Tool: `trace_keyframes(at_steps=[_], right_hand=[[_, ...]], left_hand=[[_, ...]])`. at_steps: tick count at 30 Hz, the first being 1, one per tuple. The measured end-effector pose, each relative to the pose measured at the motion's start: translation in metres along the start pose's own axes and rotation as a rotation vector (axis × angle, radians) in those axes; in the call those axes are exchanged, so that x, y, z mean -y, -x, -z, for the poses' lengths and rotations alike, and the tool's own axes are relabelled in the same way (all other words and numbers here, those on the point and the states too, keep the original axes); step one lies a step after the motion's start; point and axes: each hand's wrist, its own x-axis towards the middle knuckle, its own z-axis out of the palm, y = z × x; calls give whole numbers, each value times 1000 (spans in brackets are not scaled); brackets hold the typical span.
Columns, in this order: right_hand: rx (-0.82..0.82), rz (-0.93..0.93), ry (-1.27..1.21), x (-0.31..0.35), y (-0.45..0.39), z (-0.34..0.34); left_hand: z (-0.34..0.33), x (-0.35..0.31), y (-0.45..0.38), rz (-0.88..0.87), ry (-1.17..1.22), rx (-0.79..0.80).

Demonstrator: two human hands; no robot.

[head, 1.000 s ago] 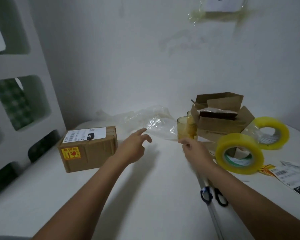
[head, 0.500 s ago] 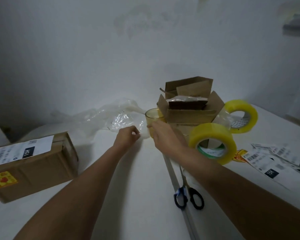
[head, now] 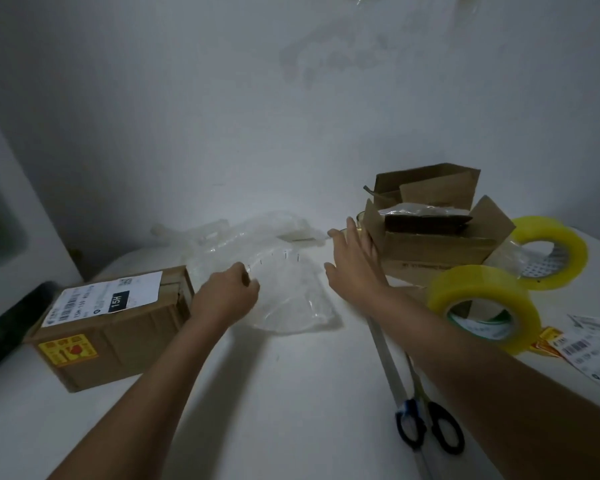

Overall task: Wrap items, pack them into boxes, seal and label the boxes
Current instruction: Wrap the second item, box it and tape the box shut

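Clear crinkled plastic wrap (head: 284, 292), pinched by left hand (head: 227, 296)

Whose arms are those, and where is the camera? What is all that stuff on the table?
The camera sits on a person's head and looks down, so the arms are that person's own. They are packing parcels on a white table. The left hand pinches a sheet of clear wrap. The right hand, fingers straight, reaches to a glass half hidden behind it; whether it touches is unclear. Left is a closed box with a label. Right is an open box, two rolls of yellow tape, scissors and loose labels.
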Motion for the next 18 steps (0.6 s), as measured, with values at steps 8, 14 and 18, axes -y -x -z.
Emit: trace_keyframes(at_steps=[8,14,18], right_hand=[[89,-183,-92,4,-26,2],[153,-287,-97,1,-35,2],[237,-303,-24,0,-39,-6]], left_hand=[[-14,-15,10,-234,-373,-105],[-22,-30,7,-161,-23,417],[-5,-23,5,-137,-93,410]])
